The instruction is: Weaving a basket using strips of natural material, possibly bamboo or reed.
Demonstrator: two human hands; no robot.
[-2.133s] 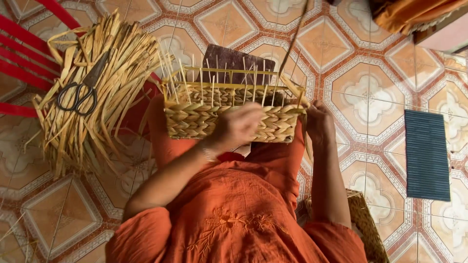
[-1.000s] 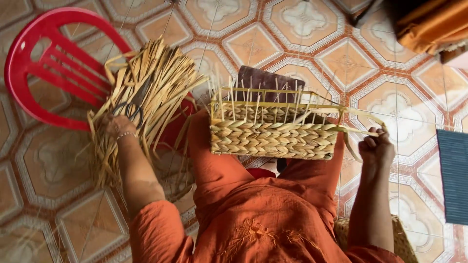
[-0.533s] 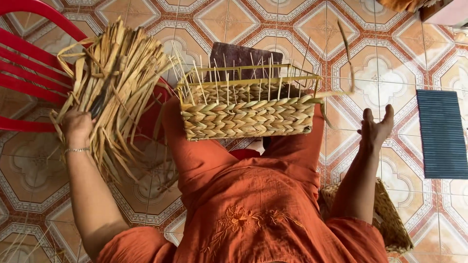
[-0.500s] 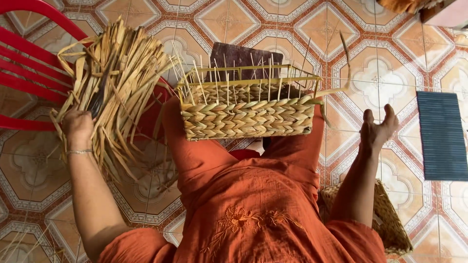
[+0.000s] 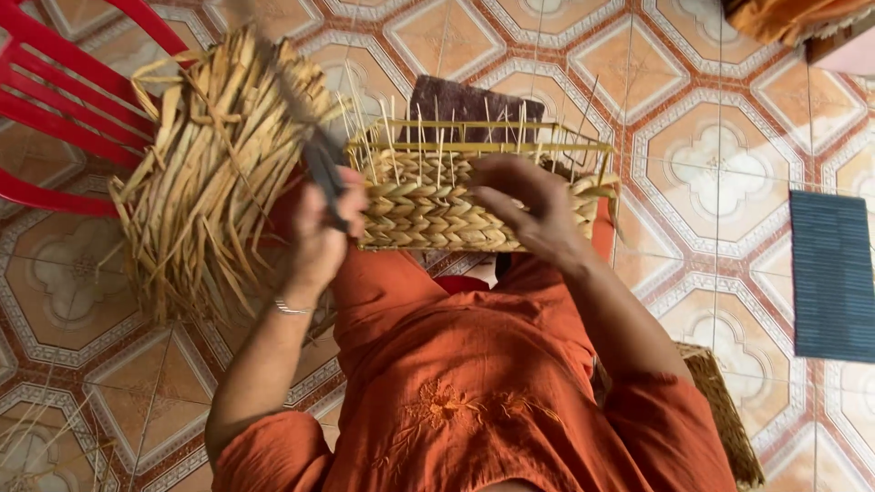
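Now the half-woven straw basket [image 5: 456, 205] rests on the person's lap, its uprights sticking up. Left hand [image 5: 319, 241] has its fingers wrapped around dark scissors [image 5: 321, 169], beside the bundle of dried straw [image 5: 210, 173]. Right hand [image 5: 533, 205] lies spread against the woven wall, steadying it. Trimming seems in hand; it calls for careful blade aim.

My half-woven rectangular basket of plaited straw [image 5: 456, 205] feels rough and matt; the pale dried straw bundle [image 5: 214, 173] too. The red plastic chair [image 5: 64, 100] is glossy, like the patterned ceramic floor tiles [image 5: 720, 173].
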